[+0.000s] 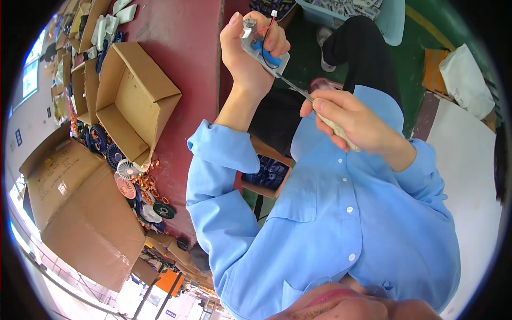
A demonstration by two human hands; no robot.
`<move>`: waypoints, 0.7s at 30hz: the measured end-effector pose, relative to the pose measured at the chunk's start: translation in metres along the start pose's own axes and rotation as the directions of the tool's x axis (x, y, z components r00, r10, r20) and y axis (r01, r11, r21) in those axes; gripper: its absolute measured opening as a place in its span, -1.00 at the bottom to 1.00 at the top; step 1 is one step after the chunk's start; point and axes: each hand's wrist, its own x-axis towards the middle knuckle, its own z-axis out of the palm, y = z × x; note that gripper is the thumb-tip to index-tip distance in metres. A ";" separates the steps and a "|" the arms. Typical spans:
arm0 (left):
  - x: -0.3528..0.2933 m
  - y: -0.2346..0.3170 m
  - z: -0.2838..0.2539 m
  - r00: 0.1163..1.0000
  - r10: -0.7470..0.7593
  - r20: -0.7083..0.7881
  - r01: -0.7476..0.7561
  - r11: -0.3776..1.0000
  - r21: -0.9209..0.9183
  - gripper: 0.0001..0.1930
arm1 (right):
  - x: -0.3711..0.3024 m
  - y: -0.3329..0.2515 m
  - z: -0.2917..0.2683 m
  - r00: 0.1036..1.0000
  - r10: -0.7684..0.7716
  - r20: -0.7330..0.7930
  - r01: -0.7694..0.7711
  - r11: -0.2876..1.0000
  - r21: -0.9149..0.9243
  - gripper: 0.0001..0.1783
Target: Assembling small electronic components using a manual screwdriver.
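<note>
My left hand [240, 58] is closed round a small white plastic housing [284, 63], held up at the table's edge. A blue cylindrical part [266, 56] lies against the housing, partly behind my fingers. Thin red and black wires rise from there to a small white connector [274, 14]. At the housing's top end sits a round metallic piece [249, 23]. My right hand [354, 117] is wrapped round a slim tool [340, 130] with a pale handle and a thin metal shaft. The shaft's tip reaches the housing's lower edge; whether it touches cannot be made out.
A dark red table [197, 80] runs along my left, bearing an open cardboard box [138, 90]. Round fan-like grilles [128, 169] and copper-coloured pieces [149, 186] lie piled beside it. A light blue bin [393, 26] holds small parts. Under my arm stands a carton [288, 178] of dark pieces.
</note>
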 end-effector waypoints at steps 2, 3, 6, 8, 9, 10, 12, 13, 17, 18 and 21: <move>-0.001 -0.002 0.002 0.999 -0.008 0.035 0.008 1.000 0.003 -0.57 | 0.003 0.001 0.001 1.000 -0.022 -0.021 0.022 1.000 0.004 -0.61; -0.001 -0.003 0.003 0.999 0.007 0.048 -0.008 0.999 0.035 -0.57 | 0.005 0.002 0.003 0.998 -0.043 -0.042 0.043 0.999 0.002 -0.61; -0.005 -0.008 0.004 0.997 0.049 0.051 -0.054 0.993 0.100 -0.57 | 0.008 0.007 0.011 0.997 -0.008 -0.079 0.015 0.996 0.093 -0.62; -0.006 -0.010 0.003 0.994 0.113 0.010 -0.113 0.989 0.097 -0.57 | 0.013 0.014 0.018 0.997 -0.019 -0.080 0.033 0.985 0.167 -0.63; -0.005 -0.010 0.003 0.992 0.124 -0.012 -0.122 0.987 0.107 -0.57 | 0.015 0.016 0.021 0.996 -0.030 -0.080 0.049 0.970 0.238 -0.64; -0.005 -0.010 0.004 0.992 0.126 -0.008 -0.124 0.987 0.106 -0.57 | 0.016 0.018 0.024 0.996 -0.032 -0.089 0.053 0.967 0.248 -0.65; -0.006 -0.010 0.006 0.982 0.171 -0.086 -0.157 0.977 0.147 -0.57 | 0.019 0.016 0.027 0.994 -0.039 -0.101 0.063 0.967 0.246 -0.65; -0.007 -0.011 0.006 0.981 0.173 -0.083 -0.160 0.976 0.148 -0.57 | 0.021 0.016 0.029 0.993 -0.043 -0.111 0.069 0.967 0.246 -0.65; -0.001 -0.016 0.009 0.955 0.259 -0.145 -0.258 0.966 0.024 -0.54 | 0.023 0.021 0.034 0.985 -0.089 -0.149 0.123 0.964 0.236 -0.66; -0.003 -0.016 0.007 0.953 0.273 -0.134 -0.275 0.962 0.008 -0.55 | 0.026 0.027 0.037 0.984 -0.098 -0.146 0.139 0.941 0.307 -0.67; -0.007 -0.014 0.008 0.942 0.276 -0.191 -0.289 0.956 -0.043 -0.58 | 0.031 0.034 0.045 0.980 -0.106 -0.166 0.158 0.927 0.341 -0.68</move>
